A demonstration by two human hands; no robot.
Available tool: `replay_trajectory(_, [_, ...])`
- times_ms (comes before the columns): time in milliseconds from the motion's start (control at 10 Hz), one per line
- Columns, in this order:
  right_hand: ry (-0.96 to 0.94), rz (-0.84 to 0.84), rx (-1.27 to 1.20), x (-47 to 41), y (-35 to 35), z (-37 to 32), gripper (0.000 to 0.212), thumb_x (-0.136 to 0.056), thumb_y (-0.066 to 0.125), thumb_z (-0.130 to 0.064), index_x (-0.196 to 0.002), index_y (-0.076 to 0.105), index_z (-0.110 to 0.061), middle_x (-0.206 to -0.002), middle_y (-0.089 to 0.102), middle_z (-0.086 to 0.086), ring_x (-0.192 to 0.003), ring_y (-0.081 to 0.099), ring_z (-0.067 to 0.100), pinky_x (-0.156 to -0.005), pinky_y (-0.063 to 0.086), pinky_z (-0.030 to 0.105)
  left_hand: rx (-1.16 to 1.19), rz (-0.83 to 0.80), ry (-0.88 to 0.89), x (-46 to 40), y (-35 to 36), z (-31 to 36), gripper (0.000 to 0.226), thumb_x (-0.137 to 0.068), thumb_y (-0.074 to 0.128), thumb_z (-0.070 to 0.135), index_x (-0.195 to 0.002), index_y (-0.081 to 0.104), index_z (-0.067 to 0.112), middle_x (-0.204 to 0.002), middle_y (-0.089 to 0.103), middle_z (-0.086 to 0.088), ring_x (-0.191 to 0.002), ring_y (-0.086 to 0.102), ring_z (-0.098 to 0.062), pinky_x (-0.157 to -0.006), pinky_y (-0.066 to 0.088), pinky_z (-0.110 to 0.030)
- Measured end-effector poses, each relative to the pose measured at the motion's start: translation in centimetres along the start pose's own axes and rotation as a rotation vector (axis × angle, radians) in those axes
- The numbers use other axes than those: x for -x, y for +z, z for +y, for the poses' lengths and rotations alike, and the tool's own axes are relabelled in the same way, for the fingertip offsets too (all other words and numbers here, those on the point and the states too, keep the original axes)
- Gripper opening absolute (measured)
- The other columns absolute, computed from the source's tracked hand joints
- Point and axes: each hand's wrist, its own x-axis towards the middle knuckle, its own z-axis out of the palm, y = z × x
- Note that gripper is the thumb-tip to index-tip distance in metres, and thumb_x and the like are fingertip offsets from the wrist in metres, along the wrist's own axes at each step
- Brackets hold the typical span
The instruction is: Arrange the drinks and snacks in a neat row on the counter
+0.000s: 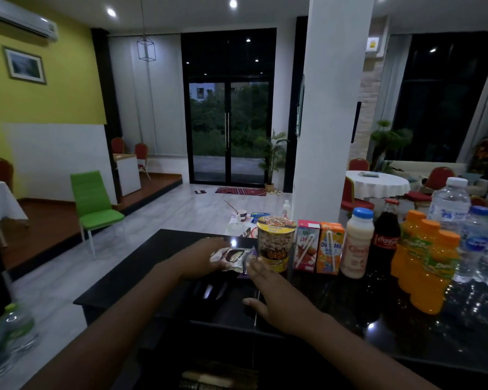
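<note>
Just left of the snack cup (pixel 275 243), at the open end of the row on the black table (pixel 141 266), my left hand (pixel 202 258) is closed on a wrapped snack bar (pixel 230 257), fingers over its far edge and thumb side beneath, as far as I can tell. My right hand (pixel 276 291) lies open and flat, holding nothing, its fingertips touching the near end of the wrapper beside the cup's base.

The bar looks light, and its foil wrapper is crinkly and slick, so I judge it may skate on the glossy table if I push it from one end only. I would grip it across the middle, gently, since the filling probably cracks or squashes under a hard pinch, and steady the loose sealed end with my open hand.

Right of the cup stand a pink carton (pixel 306 246), an orange carton (pixel 329 249), a milk bottle (pixel 357 243), a cola bottle (pixel 386 237), three orange juice bottles (pixel 426 260) and water bottles (pixel 451 206). The cup is tall and likely light, so a careless nudge while I square the bar could tip it.
</note>
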Motion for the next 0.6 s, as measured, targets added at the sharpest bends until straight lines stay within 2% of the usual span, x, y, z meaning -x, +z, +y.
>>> replay_trajectory(100, [0.004,-0.031,-0.016,-0.7,0.7,-0.5,0.075,-0.093,0.046,-0.051,-0.150,0.013,-0.015,-0.160,0.003,0.001,-0.145,-0.005,0.012,-0.113,-0.001,0.022,-0.100,-0.051,-0.056,1.2,1.5,-0.9,0.057,-0.096,0.053,0.043,-0.148,0.032,0.037,-0.160,0.024,0.002,-0.148,0.015,-0.024,-0.118,0.016,-0.052])
replay_trajectory(300, [0.084,-0.115,-0.097,-1.6,1.3,-0.9,0.077,-0.093,0.042,-0.054,-0.150,0.010,-0.013,-0.160,-0.004,0.002,-0.143,-0.011,0.010,-0.112,-0.002,0.023,-0.182,-0.043,-0.029,1.9,3.4,-1.3,0.053,-0.100,0.043,0.041,-0.151,0.028,0.033,-0.163,0.009,0.003,-0.150,0.003,-0.025,-0.119,0.017,-0.045])
replay_trajectory(400, [0.120,-0.151,-0.103,-1.8,1.1,-1.1,0.077,-0.094,0.041,-0.054,-0.150,0.010,-0.012,-0.160,-0.005,0.003,-0.144,-0.012,0.013,-0.111,-0.004,0.024,-0.179,-0.048,-0.017,2.0,3.6,-1.5,0.053,-0.100,0.043,0.040,-0.151,0.029,0.032,-0.163,0.002,0.008,-0.150,0.003,-0.028,-0.119,0.017,-0.049])
replay_trajectory(500, [0.133,-0.142,-0.124,-1.6,1.1,-1.1,0.076,-0.094,0.042,-0.053,-0.150,0.012,-0.012,-0.160,-0.003,0.003,-0.145,-0.009,0.014,-0.112,-0.001,0.026,-0.203,0.014,-0.009,2.1,3.9,-1.4,0.054,-0.100,0.044,0.039,-0.151,0.029,0.029,-0.163,0.008,0.005,-0.149,0.009,-0.026,-0.118,0.019,-0.046])
replay_trajectory(600, [0.120,-0.126,-0.114,-1.2,0.8,-1.2,0.074,-0.094,0.044,-0.051,-0.150,0.014,-0.013,-0.160,0.000,0.002,-0.145,-0.007,0.013,-0.111,0.000,0.023,-0.214,0.122,-0.046,2.4,4.0,-0.7,0.058,-0.099,0.045,0.037,-0.153,0.024,0.025,-0.158,0.024,-0.004,-0.147,0.016,-0.025,-0.115,0.021,-0.043])
